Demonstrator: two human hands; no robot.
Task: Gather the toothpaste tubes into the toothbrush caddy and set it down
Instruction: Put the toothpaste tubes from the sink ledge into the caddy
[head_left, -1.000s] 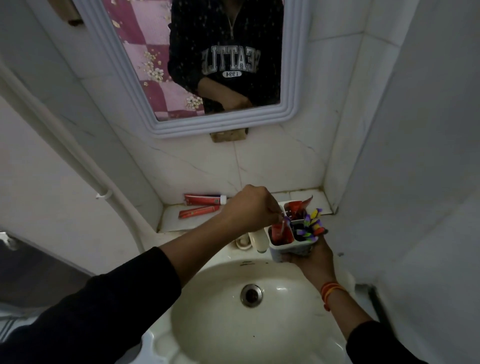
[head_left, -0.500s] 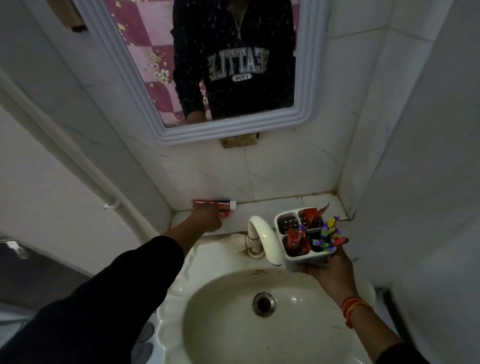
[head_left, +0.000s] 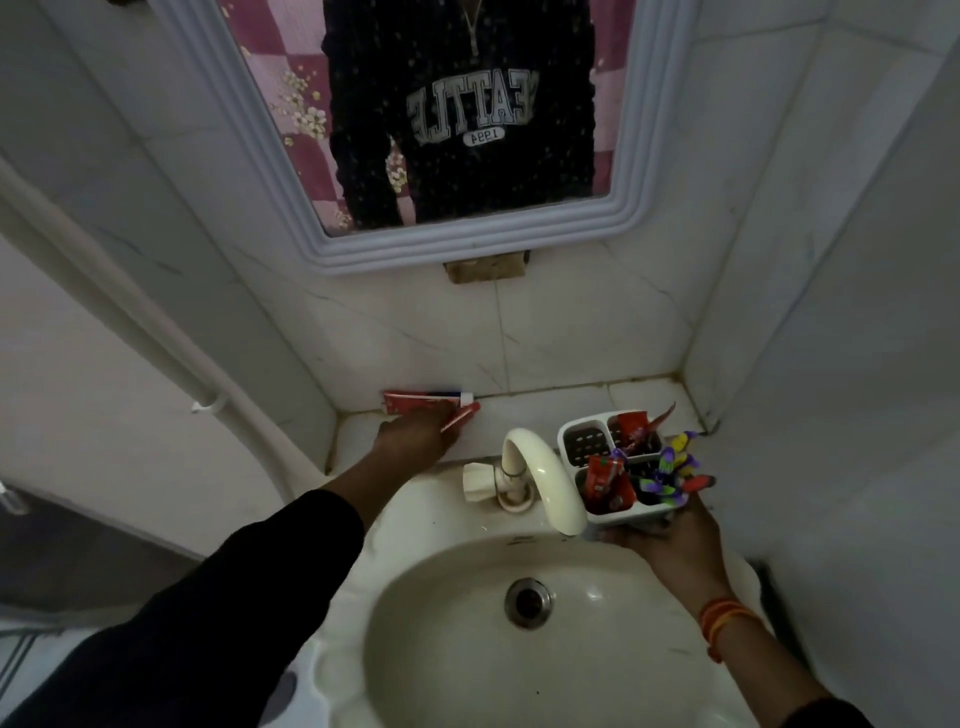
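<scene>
Tiled ledge (head_left: 545, 410), left hand (head_left: 415, 435) pinching toothpaste tube (head_left: 460, 417); right hand (head_left: 670, 540) gripping caddy (head_left: 623, 512) beside faucet (head_left: 540, 473).

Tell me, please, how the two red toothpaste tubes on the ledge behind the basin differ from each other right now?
The rear tube lies flat against the wall with nothing touching it; the front tube is in the left hand, in its grip. The rear tube runs level along the wall, while the front tube slants, its free end raised toward the right. The rear tube shows whole, white cap included; the hand hides much of the front tube. Both are red and slim.
</scene>
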